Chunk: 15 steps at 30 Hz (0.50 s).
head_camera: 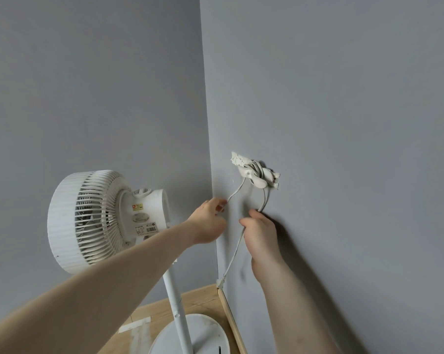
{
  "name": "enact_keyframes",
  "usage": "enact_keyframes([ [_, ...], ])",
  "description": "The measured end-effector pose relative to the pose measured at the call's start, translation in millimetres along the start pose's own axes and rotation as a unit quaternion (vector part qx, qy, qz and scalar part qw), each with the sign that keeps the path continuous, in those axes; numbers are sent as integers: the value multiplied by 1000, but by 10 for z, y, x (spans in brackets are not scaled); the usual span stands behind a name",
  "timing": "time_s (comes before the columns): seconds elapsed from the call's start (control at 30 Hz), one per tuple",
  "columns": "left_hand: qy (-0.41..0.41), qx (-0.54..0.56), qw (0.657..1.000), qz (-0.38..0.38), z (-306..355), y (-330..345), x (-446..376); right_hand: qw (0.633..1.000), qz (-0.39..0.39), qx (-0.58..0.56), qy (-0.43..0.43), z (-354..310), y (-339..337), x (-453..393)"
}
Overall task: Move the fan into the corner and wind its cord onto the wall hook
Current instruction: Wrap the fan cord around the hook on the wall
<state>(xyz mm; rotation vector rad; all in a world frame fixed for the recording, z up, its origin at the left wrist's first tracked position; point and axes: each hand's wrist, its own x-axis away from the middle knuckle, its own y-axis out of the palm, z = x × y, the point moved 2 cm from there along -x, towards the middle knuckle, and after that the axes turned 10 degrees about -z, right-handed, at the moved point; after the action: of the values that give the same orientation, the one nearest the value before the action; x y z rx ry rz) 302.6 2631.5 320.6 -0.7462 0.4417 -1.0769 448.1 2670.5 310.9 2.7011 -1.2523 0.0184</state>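
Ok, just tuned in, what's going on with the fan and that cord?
The fan stands in the corner on its round base. Several loops of its cord already sit on the wall hook. The left hand pinches one strand below the hook, the right hand grips another; the plug end dangles beneath, unwound.

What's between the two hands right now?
In the head view, only bare grey wall shows between the left hand and right hand; each grips its own strand of cord hanging from the wall hook.

Labels on the fan (139, 215) are too small to read
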Motion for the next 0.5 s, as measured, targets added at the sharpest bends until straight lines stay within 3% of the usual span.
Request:
enact_keyframes([
  [0.27,-45,47,995,-79,-159,96,-169,1000,-26,-9,-4,-77,51,-178],
  [0.5,-45,124,987,-93,-215,164,-286,999,-49,-6,-18,-171,93,-235],
])
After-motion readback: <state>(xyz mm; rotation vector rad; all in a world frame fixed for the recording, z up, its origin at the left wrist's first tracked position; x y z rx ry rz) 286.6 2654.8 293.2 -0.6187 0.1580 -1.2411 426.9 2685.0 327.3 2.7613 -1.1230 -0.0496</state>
